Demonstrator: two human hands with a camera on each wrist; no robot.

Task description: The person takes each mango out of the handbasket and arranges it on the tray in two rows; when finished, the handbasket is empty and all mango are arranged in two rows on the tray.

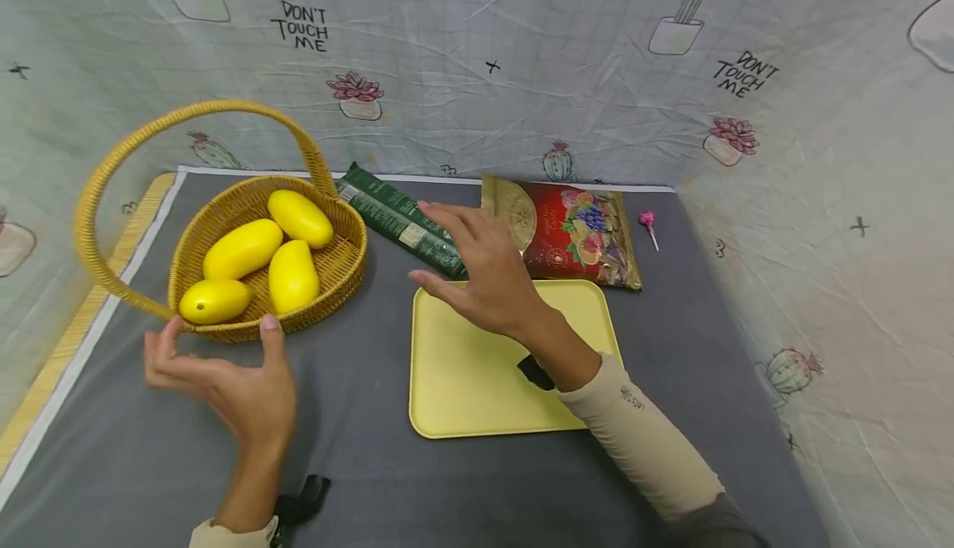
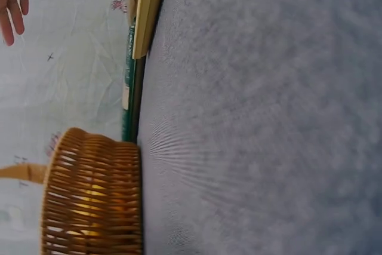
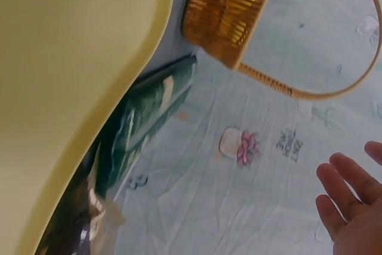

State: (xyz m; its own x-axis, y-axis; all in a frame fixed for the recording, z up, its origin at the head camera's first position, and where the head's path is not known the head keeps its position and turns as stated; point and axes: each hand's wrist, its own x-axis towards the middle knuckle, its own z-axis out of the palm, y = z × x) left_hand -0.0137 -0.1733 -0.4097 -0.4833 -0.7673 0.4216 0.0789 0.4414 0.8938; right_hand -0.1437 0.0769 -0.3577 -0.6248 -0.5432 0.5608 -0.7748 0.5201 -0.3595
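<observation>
A wicker basket [image 1: 350, 271] with a tall arched handle stands at the left, holding several yellow mangoes [image 1: 242, 250]. Just in front of its near rim is my left hand [image 1: 242, 386], thumb and fingers spread apart with nothing between them; whether the fingertips touch the rim I cannot tell. My right hand [image 1: 492, 271] hovers above the far edge of a yellow tray [image 1: 469, 374], its fingers extended toward the left and holding nothing. In the right wrist view, fingers of the right hand [image 3: 355, 207] show at the lower right, away from the basket [image 3: 224, 13].
Behind the tray lie a dark green packet [image 1: 398, 221] and a red and gold candy bag [image 1: 570, 233] printed with fruit. A pink lollipop [image 1: 648, 225] rests right of the bag. Patterned cloth [image 1: 477, 101] hangs along the back and sides of the grey-covered table [image 1: 350, 415].
</observation>
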